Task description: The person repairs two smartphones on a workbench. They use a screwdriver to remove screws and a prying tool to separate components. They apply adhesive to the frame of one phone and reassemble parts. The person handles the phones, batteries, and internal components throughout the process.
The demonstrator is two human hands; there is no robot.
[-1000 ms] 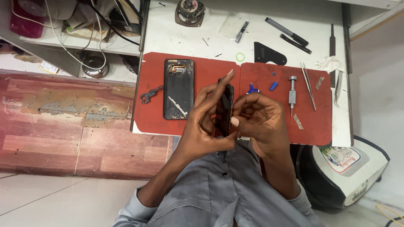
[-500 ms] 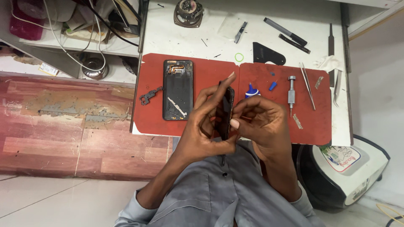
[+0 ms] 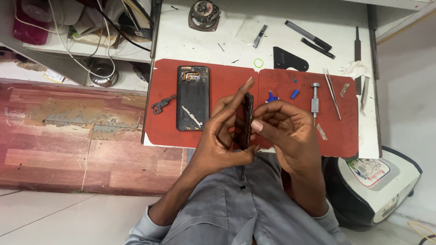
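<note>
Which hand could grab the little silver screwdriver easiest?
The right hand, probably. The small silver screwdriver lies on the red mat just beyond its fingers, while the left hand is farther away, gripping the thin dark phone.

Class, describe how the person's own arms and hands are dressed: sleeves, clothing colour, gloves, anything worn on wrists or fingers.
Both hands, left hand and right hand, are bare: no gloves, and no rings or watch show. The forearms are uncovered. The grey shirt has dark buttons, and its sleeves are pushed up near the elbows.

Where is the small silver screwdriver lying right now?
In the head view, the silver screwdriver lies on the right half of the red mat, just beyond the right hand, between a small blue bit and the tweezers.
</note>
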